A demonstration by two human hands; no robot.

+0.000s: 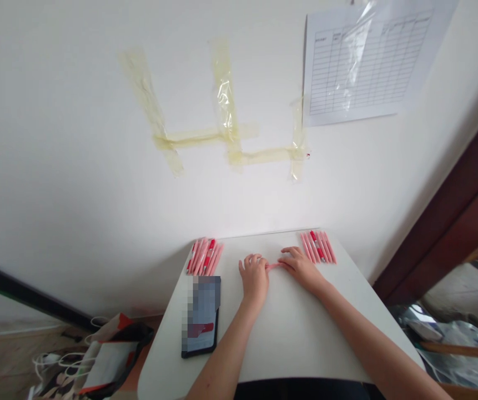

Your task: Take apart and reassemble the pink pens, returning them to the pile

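Between my two hands a slim pink pen (275, 265) lies crosswise, low over the white table (297, 333). My left hand (256, 275) pinches its left end, the other fingers curled above. My right hand (301, 268) grips the right end with thumb and fingers. Both ends of the pen are hidden by fingertips. A pile of pink and red pens (205, 256) sits at the table's back left corner. Another row of pink pens (318, 248), one of them red and white, lies at the back right, just beyond my right hand.
A phone (201, 316) lies on the left side of the table, beside my left forearm. The white wall (255, 205) rises behind the table's back edge, with yellowed tape and a printed sheet (355, 66). Bags (109, 361) stand on the floor at left; clear plastic (459, 350) at right.
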